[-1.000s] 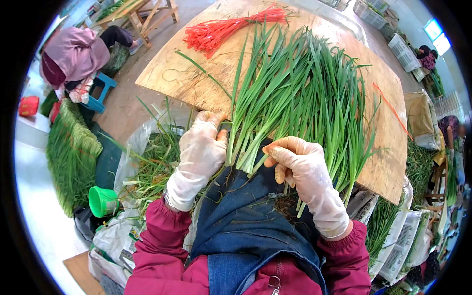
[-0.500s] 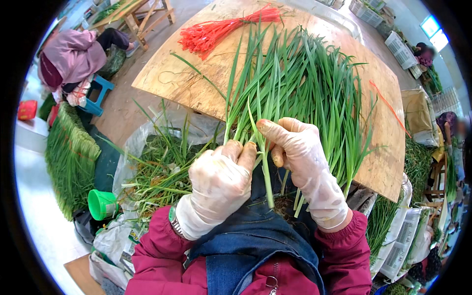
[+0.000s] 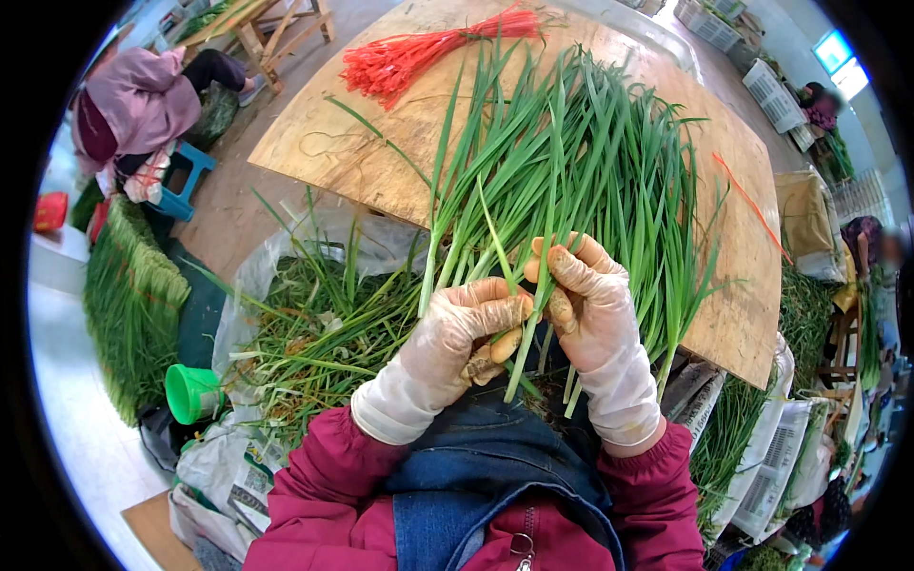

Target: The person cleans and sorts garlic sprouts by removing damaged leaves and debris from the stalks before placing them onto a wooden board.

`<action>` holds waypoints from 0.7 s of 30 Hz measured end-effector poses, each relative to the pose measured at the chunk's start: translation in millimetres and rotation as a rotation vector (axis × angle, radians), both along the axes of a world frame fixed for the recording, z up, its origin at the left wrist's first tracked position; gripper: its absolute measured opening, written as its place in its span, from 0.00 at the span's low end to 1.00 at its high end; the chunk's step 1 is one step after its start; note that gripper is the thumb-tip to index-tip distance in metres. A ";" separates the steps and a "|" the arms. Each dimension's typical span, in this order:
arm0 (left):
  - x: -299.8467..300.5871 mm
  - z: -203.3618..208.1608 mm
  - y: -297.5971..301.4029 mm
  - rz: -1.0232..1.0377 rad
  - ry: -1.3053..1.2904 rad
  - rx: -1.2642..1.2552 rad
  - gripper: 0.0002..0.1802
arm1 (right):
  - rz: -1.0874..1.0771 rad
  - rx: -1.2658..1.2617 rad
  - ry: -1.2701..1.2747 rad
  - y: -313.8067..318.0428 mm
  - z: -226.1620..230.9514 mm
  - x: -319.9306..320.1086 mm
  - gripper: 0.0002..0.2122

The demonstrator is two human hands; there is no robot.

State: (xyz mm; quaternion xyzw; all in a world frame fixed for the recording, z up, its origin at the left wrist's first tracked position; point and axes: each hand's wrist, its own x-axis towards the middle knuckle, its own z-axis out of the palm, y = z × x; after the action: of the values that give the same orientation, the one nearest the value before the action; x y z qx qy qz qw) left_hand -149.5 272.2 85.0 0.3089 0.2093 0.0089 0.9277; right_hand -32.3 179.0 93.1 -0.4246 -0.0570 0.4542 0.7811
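Over my lap, in front of the board, my gloved right hand (image 3: 600, 309) pinches a green garlic stalk (image 3: 524, 357) between thumb and fingers. Its pale lower end points down toward me, and its long leaves rise over the heap. Close beside it, my gloved left hand (image 3: 452, 338) has thumb and forefinger closed on a thin yellowish leaf (image 3: 495, 233); whether that leaf is still joined to the stalk I cannot tell. A thick heap of green garlic (image 3: 609, 152) lies on the wooden board (image 3: 324, 143), some pale ends hanging over the near edge.
Red ties (image 3: 400, 62) lie bunched at the board's far left, with one loose red tie (image 3: 752, 209) at right. Left of my lap, a plastic-lined container (image 3: 252, 276) holds trimmings. A green bucket (image 3: 193, 393) stands nearby. A person (image 3: 138, 105) sits bent over at far left.
My left hand has turned from a closed fist to a pinch with its lower fingers showing. The stalk now leans the other way, its bottom end shifted left, and my right hand grips it.
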 end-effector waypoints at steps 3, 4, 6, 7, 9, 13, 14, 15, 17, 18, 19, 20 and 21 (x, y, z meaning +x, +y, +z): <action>-4.0 1.2 -9.5 0.161 0.005 0.213 0.07 | -0.048 -0.035 0.014 0.5 1.5 -2.1 0.05; -7.8 1.9 -11.9 0.211 0.004 0.296 0.06 | -0.068 -0.043 0.022 1.5 1.9 -3.0 0.05; -21.2 18.6 -16.0 0.145 0.038 0.504 0.01 | -0.115 -0.021 0.027 -1.4 5.6 2.3 0.05; -33.4 21.4 -13.3 0.085 -0.007 0.544 0.02 | -0.128 0.007 0.033 -2.6 5.4 8.1 0.05; -64.6 24.7 -2.6 0.063 -0.033 0.620 0.03 | -0.149 0.006 -0.006 -5.3 7.3 15.5 0.06; -159.2 20.2 31.7 0.290 0.232 0.836 0.06 | -0.173 0.049 -0.044 -11.3 12.8 32.0 0.07; -184.8 19.1 40.5 0.384 0.317 0.837 0.07 | -0.184 0.048 -0.098 -16.0 18.6 35.8 0.07; -204.1 20.0 49.1 0.363 0.462 0.844 0.06 | -0.180 0.026 -0.156 -22.1 25.6 38.3 0.07; -229.3 11.4 66.8 0.249 0.763 0.807 0.05 | -0.240 -0.076 -0.408 -35.0 37.7 35.1 0.07; -238.0 -3.8 75.1 0.069 0.979 0.996 0.07 | -0.307 -0.104 -0.403 -40.5 46.8 34.6 0.07; -239.9 -21.8 74.1 -0.136 1.186 1.495 0.08 | -0.319 -0.095 -0.376 -47.5 51.6 34.8 0.07; -238.3 -40.4 73.1 -0.382 1.337 1.989 0.10 | -0.341 -0.100 -0.364 -55.8 53.8 35.2 0.07; -222.0 -43.4 68.1 -0.120 1.149 1.805 0.11 | -0.315 -0.189 -0.381 -59.3 51.1 35.8 0.07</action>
State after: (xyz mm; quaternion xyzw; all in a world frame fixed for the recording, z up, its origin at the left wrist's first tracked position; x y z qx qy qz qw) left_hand -371.5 340.4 41.6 0.8485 0.5150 -0.0319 0.1177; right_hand 3.5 119.7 144.2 -0.5772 -0.0936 0.2419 0.7743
